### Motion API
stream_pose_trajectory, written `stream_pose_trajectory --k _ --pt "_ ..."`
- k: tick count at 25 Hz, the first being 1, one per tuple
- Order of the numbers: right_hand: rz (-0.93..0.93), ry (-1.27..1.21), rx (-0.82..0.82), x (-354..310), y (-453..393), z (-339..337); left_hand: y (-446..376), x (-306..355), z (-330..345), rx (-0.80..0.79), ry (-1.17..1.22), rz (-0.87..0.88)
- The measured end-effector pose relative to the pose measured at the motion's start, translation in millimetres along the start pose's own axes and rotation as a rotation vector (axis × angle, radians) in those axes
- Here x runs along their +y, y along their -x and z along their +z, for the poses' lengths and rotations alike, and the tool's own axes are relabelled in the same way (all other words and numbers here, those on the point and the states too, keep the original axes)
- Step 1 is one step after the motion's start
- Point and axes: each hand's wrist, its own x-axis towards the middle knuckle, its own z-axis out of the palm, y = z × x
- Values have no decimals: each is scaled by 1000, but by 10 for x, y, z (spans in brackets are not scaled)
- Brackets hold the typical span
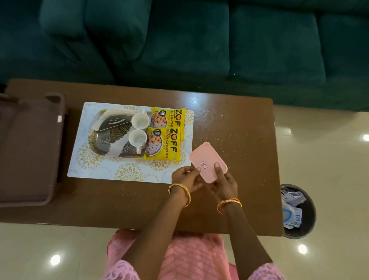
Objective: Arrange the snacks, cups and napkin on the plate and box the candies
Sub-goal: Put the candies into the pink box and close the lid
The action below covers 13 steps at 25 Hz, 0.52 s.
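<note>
A pink lidded box (207, 161) lies tilted on the brown table, right of the placemat. My left hand (185, 178) grips its near left corner and my right hand (225, 184) holds its near right side, thumb on the lid. On the dark patterned plate (105, 140) stand two white cups (140, 120) (137, 138), with a white napkin (117, 113) at the plate's far edge. Two yellow snack packets (168, 117) (163, 144) lie along the plate's right side. No candies are visible.
The plate sits on a white and gold placemat (107, 168). A brown bag (24, 149) lies at the table's left end. A dark bin (298, 212) with paper stands on the floor at right. A green sofa (183, 39) runs behind the table.
</note>
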Motion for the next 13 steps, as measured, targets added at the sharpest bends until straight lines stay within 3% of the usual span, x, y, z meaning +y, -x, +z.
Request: stream_pose_trajectory --k 3,8,13 --pt "-78 162 -74 -80 278 115 196 172 -406 -93 -71 34" --pt "-124 444 -331 -47 708 554 345 548 -1185 -176 -196 124" --pt "-110 656 -348 185 1157 1252 439 636 -1752 157 -385 294"
